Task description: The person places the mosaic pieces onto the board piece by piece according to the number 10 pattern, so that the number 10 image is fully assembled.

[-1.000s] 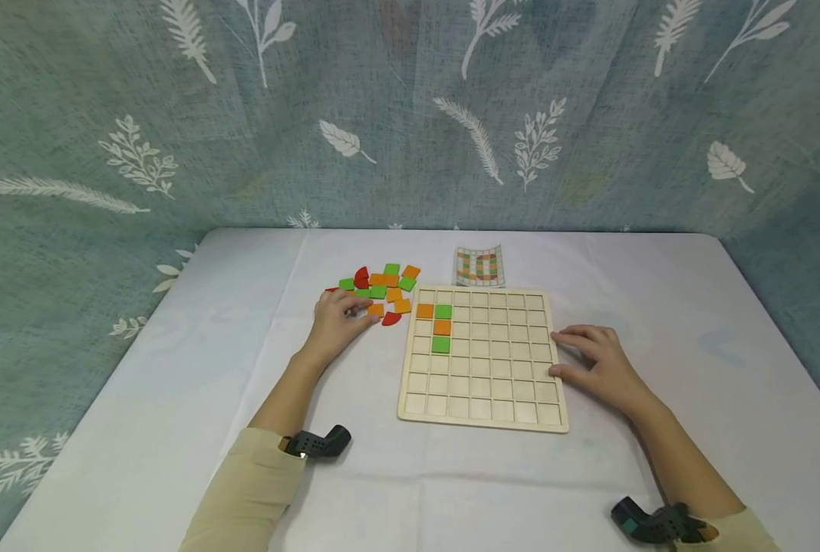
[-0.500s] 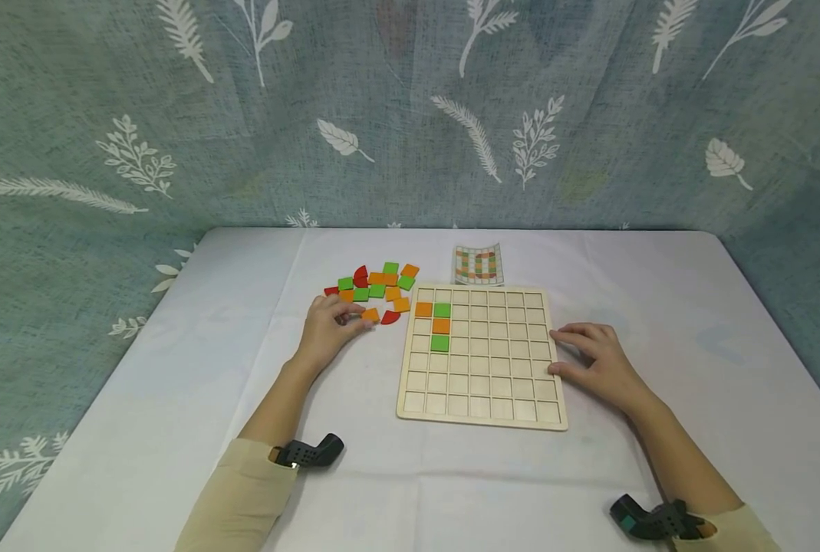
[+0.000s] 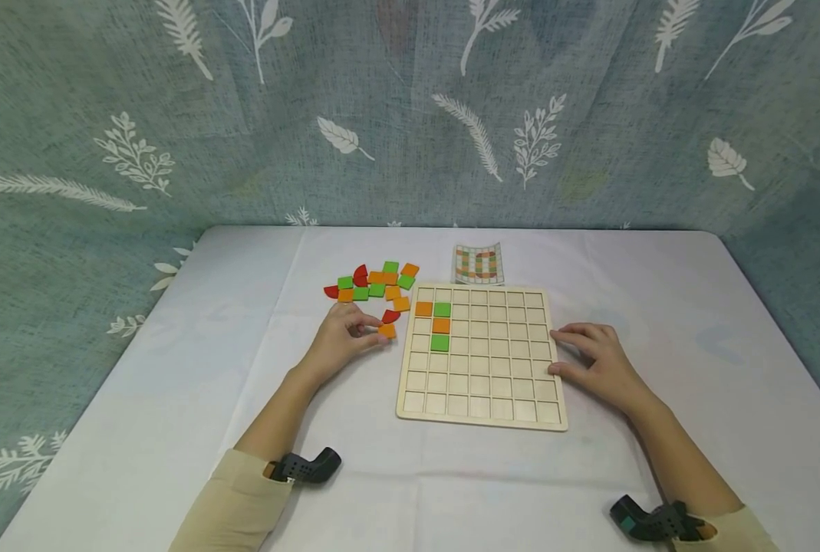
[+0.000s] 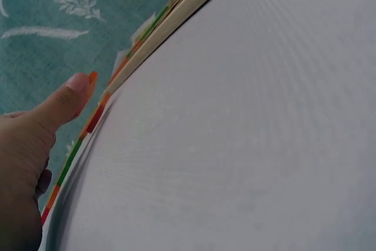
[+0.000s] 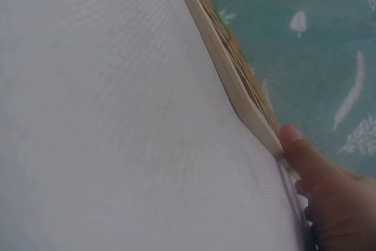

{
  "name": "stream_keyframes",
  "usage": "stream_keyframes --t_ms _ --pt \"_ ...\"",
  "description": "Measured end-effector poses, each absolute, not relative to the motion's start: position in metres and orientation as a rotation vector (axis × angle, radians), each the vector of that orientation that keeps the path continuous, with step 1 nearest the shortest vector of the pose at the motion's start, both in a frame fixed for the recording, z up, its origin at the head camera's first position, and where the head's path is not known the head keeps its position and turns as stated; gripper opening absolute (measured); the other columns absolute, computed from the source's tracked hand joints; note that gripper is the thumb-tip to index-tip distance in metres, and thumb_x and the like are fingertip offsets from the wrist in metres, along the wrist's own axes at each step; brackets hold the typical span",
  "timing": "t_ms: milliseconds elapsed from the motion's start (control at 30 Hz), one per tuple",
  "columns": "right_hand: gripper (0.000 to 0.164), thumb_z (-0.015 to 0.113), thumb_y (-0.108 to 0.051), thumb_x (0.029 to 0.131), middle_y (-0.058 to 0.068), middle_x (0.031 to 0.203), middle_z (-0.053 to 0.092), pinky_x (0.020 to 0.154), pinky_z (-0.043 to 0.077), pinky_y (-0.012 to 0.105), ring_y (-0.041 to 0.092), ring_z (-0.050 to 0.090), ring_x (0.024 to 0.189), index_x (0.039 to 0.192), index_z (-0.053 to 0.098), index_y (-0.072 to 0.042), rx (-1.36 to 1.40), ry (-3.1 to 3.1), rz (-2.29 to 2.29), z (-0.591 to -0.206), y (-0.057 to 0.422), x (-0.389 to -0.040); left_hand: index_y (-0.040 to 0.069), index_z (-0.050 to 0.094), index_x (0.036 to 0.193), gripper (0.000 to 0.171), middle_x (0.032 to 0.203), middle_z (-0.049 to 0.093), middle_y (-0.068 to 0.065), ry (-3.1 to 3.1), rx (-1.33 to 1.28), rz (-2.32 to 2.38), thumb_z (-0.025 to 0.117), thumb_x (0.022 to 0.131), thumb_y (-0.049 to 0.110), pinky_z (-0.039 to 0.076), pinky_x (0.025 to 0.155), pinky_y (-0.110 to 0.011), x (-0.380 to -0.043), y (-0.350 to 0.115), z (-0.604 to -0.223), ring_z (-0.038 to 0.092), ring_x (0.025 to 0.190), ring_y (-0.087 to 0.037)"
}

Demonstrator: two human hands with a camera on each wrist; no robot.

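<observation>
Left of centre, the left hand [image 3: 340,337] is pinching an orange tile [image 3: 387,331] (seemingly for placing, next needing alignment over the board [image 3: 480,367]); at right, the relaxed right hand [image 3: 599,362] is touching its edge

- Desk [image 3: 713,299] with rounded far corners, under a white cloth [image 3: 140,414] showing faint creases.
- Pale wooden grid board [image 3: 479,387], lying flat near the middle.
- Small printed pattern card [image 3: 478,264], slightly curled, just beyond the board's far edge.
- Left of the board, a loose cluster: green square tiles [image 3: 377,290], orange square tiles [image 3: 401,304] and red round-edged tiles [image 3: 391,316], several touching.
</observation>
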State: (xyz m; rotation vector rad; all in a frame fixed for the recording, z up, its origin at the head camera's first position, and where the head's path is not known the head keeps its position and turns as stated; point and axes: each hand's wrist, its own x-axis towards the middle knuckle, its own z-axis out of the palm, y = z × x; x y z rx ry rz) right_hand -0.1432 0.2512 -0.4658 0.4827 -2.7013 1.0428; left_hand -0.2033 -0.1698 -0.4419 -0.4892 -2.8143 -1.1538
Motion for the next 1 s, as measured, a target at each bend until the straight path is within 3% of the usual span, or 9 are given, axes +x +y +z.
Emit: stream_keyframes --t_ms 500,1000 --pt "0.054 0.082 -0.025 0.072 0.017 0.120 0.055 0.093 0.030 0.053 0.034 0.038 0.115 0.119 0.065 -0.005 0.477 -2.707 1.028 -0.465 0.252 -0.142 0.014 0.073 0.089 0.029 0.076 0.051 0.005 -2.722 -0.823 -1.160 0.084 0.068 0.030 0.037 0.070 -0.026 -0.181 -0.137 -0.441 0.040 0.082 -0.011" --pt "0.054 0.082 -0.024 0.072 0.016 0.120 0.054 0.092 0.030 0.054 0.034 0.037 0.115 0.119 0.065 -0.005 0.473 -2.710 1.030 -0.465 0.251 -0.144 0.015 0.074 0.090 0.033 0.072 0.050 0.008 -2.679 -0.975 -1.075 0.085 0.065 0.035 0.033 0.071 -0.027 -0.181 -0.109 -0.454 0.040 0.077 -0.009"
